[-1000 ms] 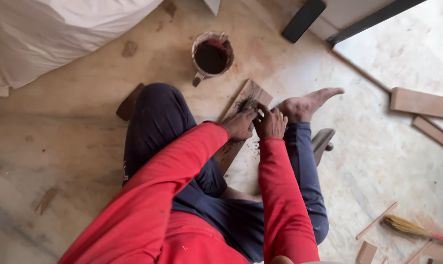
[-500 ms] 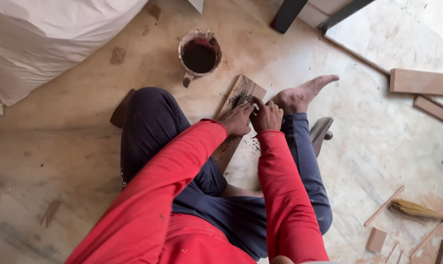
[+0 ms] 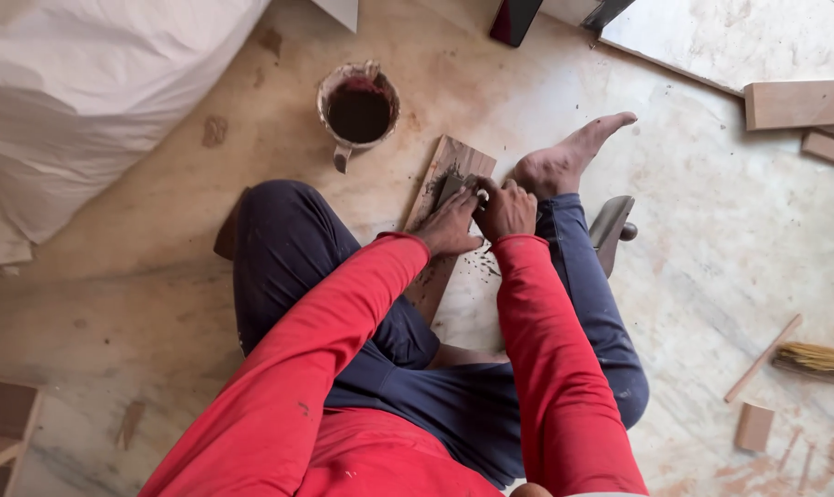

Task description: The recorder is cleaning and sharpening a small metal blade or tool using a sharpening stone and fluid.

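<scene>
I sit on the floor with a narrow wooden board (image 3: 454, 161) lying between my legs. My left hand (image 3: 449, 224) and my right hand (image 3: 506, 210) are side by side, both pressed down on a small dark flat pad (image 3: 451, 188) held against the board's upper part. Dark grit lies on the board around the pad and on the floor by my right hand. My bare right foot (image 3: 564, 156) rests just right of the board. Both sleeves are red.
A metal mug (image 3: 357, 110) holding dark liquid stands just beyond the board. A white sack (image 3: 86, 101) fills the upper left. Wooden planks (image 3: 799, 103) lie at upper right; a broom (image 3: 817, 357) and wood offcuts (image 3: 755, 425) at lower right. A dark tool (image 3: 612, 225) lies by my right leg.
The view has drifted, so everything sits a little lower-left in frame. Both hands stay together on the pad against the board, with only slight movement along it.
</scene>
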